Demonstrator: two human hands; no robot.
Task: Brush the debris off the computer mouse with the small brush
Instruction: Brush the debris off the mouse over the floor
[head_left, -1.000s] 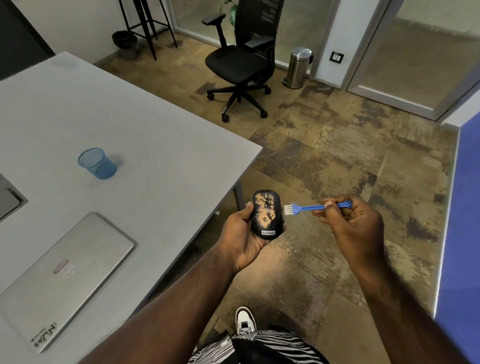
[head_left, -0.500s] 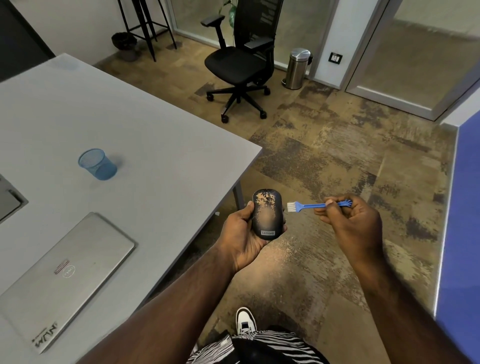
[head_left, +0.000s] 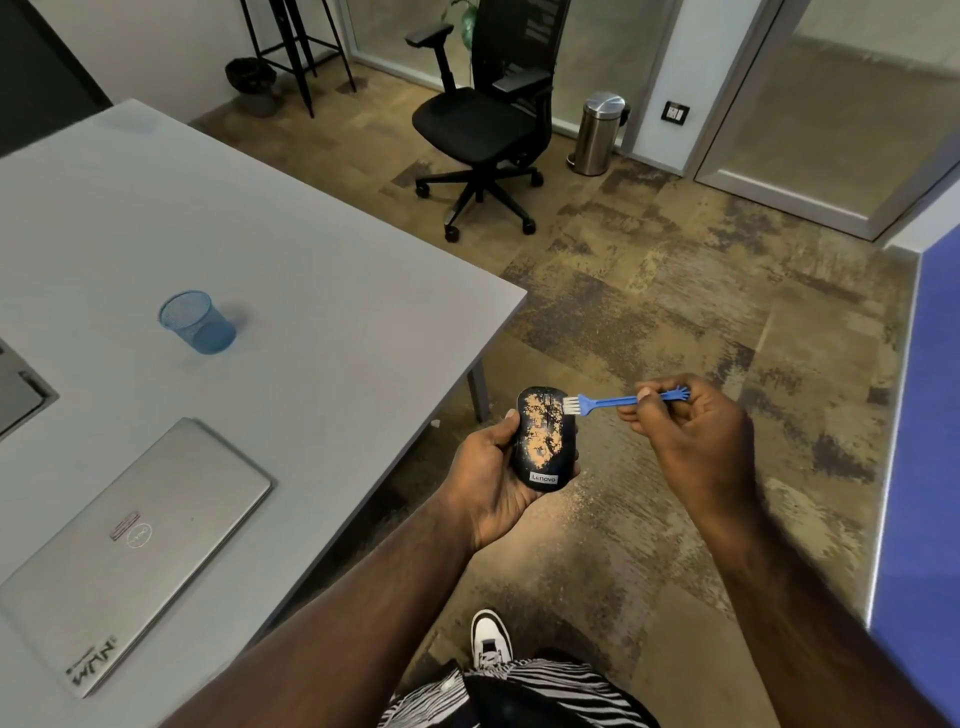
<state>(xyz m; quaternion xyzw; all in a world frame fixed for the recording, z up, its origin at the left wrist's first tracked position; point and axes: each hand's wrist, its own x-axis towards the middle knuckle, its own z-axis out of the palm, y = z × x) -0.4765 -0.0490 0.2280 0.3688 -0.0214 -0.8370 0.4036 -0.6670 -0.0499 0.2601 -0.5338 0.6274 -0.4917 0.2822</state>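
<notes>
My left hand (head_left: 491, 480) holds a black computer mouse (head_left: 544, 440) upright over the floor, just off the table's corner. Orange-brown debris covers much of the mouse's top; a small label sits at its near end. My right hand (head_left: 691, 439) pinches a small blue brush (head_left: 618, 401) by its handle. The brush's white bristles touch the far right edge of the mouse.
A grey table (head_left: 291, 270) lies to the left, carrying a blue mesh cup (head_left: 196, 322) and a closed silver laptop (head_left: 130, 545). A black office chair (head_left: 483, 119) and a steel bin (head_left: 597, 132) stand farther off on the patterned carpet. A blue panel (head_left: 930, 441) is at the right.
The brush has moved left, from just off the mouse's right side onto its far right edge. The mouse looked blurred half a second ago and is sharp now.
</notes>
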